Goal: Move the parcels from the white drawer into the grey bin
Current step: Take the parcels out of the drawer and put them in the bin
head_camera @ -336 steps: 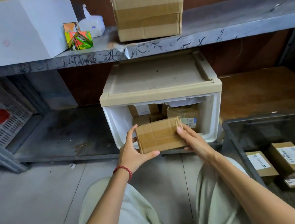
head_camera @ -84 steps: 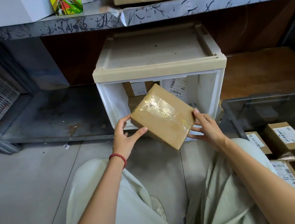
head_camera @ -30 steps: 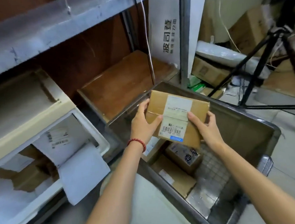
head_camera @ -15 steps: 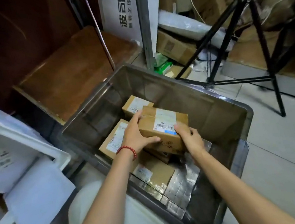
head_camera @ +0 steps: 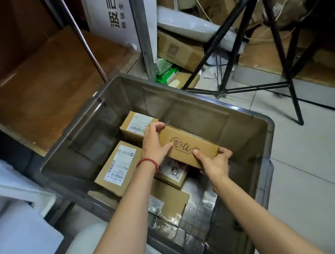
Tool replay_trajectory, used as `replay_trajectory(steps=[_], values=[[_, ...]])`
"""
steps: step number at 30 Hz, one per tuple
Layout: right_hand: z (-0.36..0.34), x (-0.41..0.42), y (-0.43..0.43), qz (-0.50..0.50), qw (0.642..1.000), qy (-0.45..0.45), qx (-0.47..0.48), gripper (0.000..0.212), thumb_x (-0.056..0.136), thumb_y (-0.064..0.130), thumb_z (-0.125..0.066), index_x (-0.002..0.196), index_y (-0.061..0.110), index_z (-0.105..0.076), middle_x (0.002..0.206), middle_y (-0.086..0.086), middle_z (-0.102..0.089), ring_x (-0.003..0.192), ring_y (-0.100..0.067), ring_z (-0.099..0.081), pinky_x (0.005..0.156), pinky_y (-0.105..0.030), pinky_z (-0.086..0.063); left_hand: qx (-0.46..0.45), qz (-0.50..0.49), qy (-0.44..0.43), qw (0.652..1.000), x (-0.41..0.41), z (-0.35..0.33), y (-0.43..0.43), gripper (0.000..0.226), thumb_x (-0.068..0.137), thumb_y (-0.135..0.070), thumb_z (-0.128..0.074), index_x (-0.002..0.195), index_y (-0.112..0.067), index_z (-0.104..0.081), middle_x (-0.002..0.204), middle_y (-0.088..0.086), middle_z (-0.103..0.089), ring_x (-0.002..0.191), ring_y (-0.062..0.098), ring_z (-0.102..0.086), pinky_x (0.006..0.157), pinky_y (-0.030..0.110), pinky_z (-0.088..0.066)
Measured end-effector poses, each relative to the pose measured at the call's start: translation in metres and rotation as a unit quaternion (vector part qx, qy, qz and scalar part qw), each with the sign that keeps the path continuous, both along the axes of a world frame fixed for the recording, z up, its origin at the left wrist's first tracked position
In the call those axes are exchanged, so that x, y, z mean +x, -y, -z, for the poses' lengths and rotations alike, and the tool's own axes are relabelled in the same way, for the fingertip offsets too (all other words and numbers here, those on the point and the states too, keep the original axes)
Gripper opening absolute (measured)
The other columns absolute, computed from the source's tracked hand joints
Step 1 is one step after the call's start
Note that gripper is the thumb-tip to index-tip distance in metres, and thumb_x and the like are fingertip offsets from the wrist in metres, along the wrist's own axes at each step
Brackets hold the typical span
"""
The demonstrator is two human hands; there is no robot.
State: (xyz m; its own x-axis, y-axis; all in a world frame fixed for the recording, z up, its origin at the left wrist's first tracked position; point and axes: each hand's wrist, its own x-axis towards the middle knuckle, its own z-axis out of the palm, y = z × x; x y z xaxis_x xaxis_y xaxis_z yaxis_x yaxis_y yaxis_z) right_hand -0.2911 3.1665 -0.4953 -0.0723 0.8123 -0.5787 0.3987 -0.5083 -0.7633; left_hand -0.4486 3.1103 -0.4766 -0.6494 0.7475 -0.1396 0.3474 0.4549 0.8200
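Observation:
Both my hands are down inside the grey bin (head_camera: pixel 197 102), holding one brown cardboard parcel (head_camera: pixel 187 145) with a printed logo on its upper face. My left hand (head_camera: pixel 155 143) grips its left end, thumb on top. My right hand (head_camera: pixel 215 163) grips its near right end. The parcel is tilted and rests on or just above other parcels. Several labelled parcels lie in the bin: one at the far left (head_camera: pixel 138 125), one at the near left (head_camera: pixel 116 164), one under my hands (head_camera: pixel 172 172) and one nearest me (head_camera: pixel 170 199). A corner of the white drawer (head_camera: pixel 14 198) shows at the left edge.
A black tripod (head_camera: pixel 257 39) stands on the tiled floor beyond the bin. Cardboard boxes (head_camera: pixel 178 48) and a white sign (head_camera: pixel 112 14) crowd the back around a metal shelf post (head_camera: pixel 143 31). A brown wooden board (head_camera: pixel 42 82) lies left of the bin.
Since half a second ago the parcel has been turned over, so its logo face shows instead of its label, and it sits lower in the bin. Earlier I carried it from the drawer.

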Motion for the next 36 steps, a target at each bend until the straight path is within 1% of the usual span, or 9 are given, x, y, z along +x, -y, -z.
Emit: replay_trajectory(steps=[4, 7, 11, 16, 20, 25, 31, 34, 36], values=[[0.002, -0.009, 0.002, -0.024, 0.997, 0.024, 0.063, 0.061, 0.081, 0.027, -0.076, 0.119, 0.016, -0.029, 0.127, -0.014, -0.045, 0.108, -0.022, -0.044, 0.096, -0.042, -0.045, -0.052, 0.03, -0.042, 0.997, -0.002, 0.008, -0.001, 0.06, 0.079, -0.011, -0.074, 0.128, -0.017, -0.04, 0.136, 0.003, -0.043, 0.126, 0.017, -0.043, 0.104, 0.028, -0.036], [0.003, -0.014, -0.002, -0.034, 0.995, 0.029, 0.085, 0.053, 0.087, 0.028, -0.069, 0.123, 0.017, -0.031, 0.125, -0.013, -0.055, 0.112, -0.028, -0.05, 0.089, -0.035, -0.038, -0.112, 0.063, -0.071, 0.989, -0.004, 0.016, 0.003, 0.065, 0.083, -0.02, -0.071, 0.137, -0.02, -0.035, 0.151, 0.003, -0.03, 0.134, 0.021, -0.037, 0.109, 0.037, -0.036], [0.001, -0.016, -0.021, -0.035, 0.993, 0.068, 0.087, 0.045, 0.092, 0.032, -0.062, 0.127, 0.021, -0.035, 0.121, -0.01, -0.06, 0.099, -0.027, -0.051, 0.081, -0.032, -0.033, -0.158, 0.069, -0.079, 0.982, -0.003, 0.029, 0.014, 0.071, 0.088, -0.028, -0.064, 0.146, -0.029, -0.025, 0.151, 0.002, -0.018, 0.128, 0.024, -0.042, 0.097, 0.034, -0.045], [0.005, -0.019, -0.023, -0.113, 0.969, 0.109, 0.192, 0.033, 0.092, 0.025, -0.063, 0.122, 0.022, -0.051, 0.128, -0.002, -0.042, 0.089, -0.013, -0.044, 0.083, -0.026, -0.031, -0.214, 0.098, -0.249, 0.939, -0.003, 0.042, 0.018, 0.072, 0.089, -0.046, -0.056, 0.149, -0.03, -0.02, 0.152, 0.0, -0.02, 0.133, 0.024, -0.03, 0.102, 0.04, -0.037], [0.013, -0.019, -0.018, -0.201, 0.94, 0.128, 0.244, 0.041, 0.095, 0.024, -0.059, 0.134, 0.015, -0.052, 0.134, -0.003, -0.036, 0.105, -0.021, -0.053, 0.093, -0.028, -0.038, -0.271, 0.118, -0.278, 0.914, -0.012, 0.044, 0.015, 0.064, 0.091, -0.057, -0.04, 0.148, -0.033, -0.023, 0.153, -0.005, -0.027, 0.138, 0.025, -0.024, 0.106, 0.048, -0.027], [0.024, -0.012, -0.028, -0.33, 0.884, 0.219, 0.249, 0.043, 0.099, 0.027, -0.049, 0.139, 0.011, -0.046, 0.143, -0.009, -0.031, 0.121, -0.03, -0.045, 0.097, -0.038, -0.042, -0.327, 0.175, -0.27, 0.888, -0.012, 0.047, 0.015, 0.06, 0.094, -0.059, -0.029, 0.149, -0.04, -0.015, 0.159, -0.009, -0.011, 0.146, 0.028, -0.005, 0.113, 0.056, -0.009], [0.03, -0.012, -0.038, -0.487, 0.788, 0.337, 0.169, 0.061, 0.099, 0.044, -0.041, 0.152, 0.027, -0.018, 0.154, -0.005, -0.017, 0.142, -0.029, -0.018, 0.113, -0.044, -0.026, -0.428, 0.205, -0.215, 0.854, -0.005, 0.045, -0.003, 0.066, 0.093, -0.064, -0.018, 0.151, -0.036, -0.007, 0.161, -0.005, -0.001, 0.146, 0.03, 0.007, 0.114, 0.058, -0.001], [0.024, -0.012, -0.047, -0.533, 0.738, 0.382, 0.159, 0.066, 0.098, 0.053, -0.035, 0.155, 0.03, -0.01, 0.16, -0.002, -0.012, 0.148, -0.029, -0.006, 0.118, -0.049, -0.016, -0.422, 0.208, -0.231, 0.852, -0.008, 0.033, -0.003, 0.064, 0.094, -0.063, -0.019, 0.151, -0.033, -0.017, 0.159, -0.003, -0.016, 0.146, 0.03, -0.005, 0.114, 0.058, -0.002], [0.016, -0.011, -0.048, -0.554, 0.711, 0.402, 0.16, 0.066, 0.097, 0.059, -0.028, 0.154, 0.031, -0.011, 0.162, 0.0, -0.012, 0.149, -0.028, -0.003, 0.117, -0.05, -0.011, -0.383, 0.158, -0.233, 0.88, -0.007, 0.025, 0.007, 0.061, 0.094, -0.06, -0.025, 0.146, -0.03, -0.032, 0.151, 0.0, -0.037, 0.143, 0.028, -0.022, 0.113, 0.056, -0.01]])
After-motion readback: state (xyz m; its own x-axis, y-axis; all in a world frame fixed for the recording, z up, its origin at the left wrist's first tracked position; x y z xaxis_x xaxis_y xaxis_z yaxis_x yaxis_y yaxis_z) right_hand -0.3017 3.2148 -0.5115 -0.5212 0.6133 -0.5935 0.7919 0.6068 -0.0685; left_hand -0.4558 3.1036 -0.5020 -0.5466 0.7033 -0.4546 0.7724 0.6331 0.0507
